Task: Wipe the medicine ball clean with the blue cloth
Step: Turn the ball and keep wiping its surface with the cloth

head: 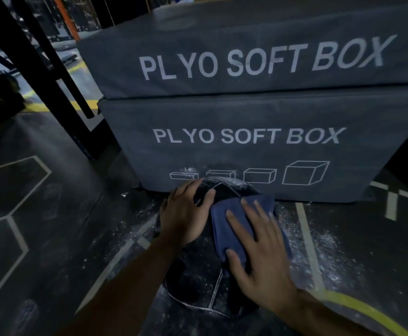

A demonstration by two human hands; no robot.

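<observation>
Right hand [258, 251] flat, presses blue cloth [227, 219] on medicine ball [198, 277]; left hand [186, 214] flat beside cloth; "PLYO SOFT BOX" boxes [246, 112] behind ball.

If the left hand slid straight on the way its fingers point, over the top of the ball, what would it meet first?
Probably the lower plyo soft box. The left hand rests open on the medicine ball, fingers pointing up and away towards the box face just behind it. Depth between ball and box is unclear.

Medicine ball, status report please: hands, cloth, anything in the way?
Left hand flat on ball, steadying. Right hand pressing blue cloth on top. White dust on ball's lower part. Padded box directly behind.
</observation>
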